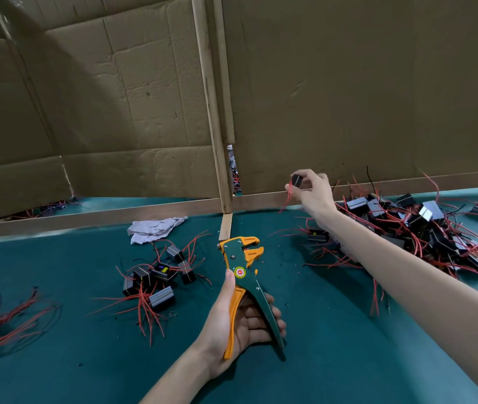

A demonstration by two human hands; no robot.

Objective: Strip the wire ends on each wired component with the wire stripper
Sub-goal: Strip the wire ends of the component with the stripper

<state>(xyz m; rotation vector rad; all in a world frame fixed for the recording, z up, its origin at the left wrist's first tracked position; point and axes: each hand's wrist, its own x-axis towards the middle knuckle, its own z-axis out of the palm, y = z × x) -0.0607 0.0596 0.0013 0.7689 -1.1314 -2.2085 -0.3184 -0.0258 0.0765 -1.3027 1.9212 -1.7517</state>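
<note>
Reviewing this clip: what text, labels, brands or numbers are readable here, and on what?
No text reads clearly.
Round red badge on the green-and-orange wire stripper: marks too blurred to read.
Yellow-and-blue label on a black wired component in the small pile: too small to read.

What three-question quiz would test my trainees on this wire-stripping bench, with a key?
1. True or false: nobody is holding the wire stripper.
2. The right hand pinches: A a black component with red wires; B a screwdriver; C nothing.
3. On which side of the stripper does the larger pile of components lie?
Key: 1 false, the left hand grips its handles. 2 A. 3 The right.
</note>
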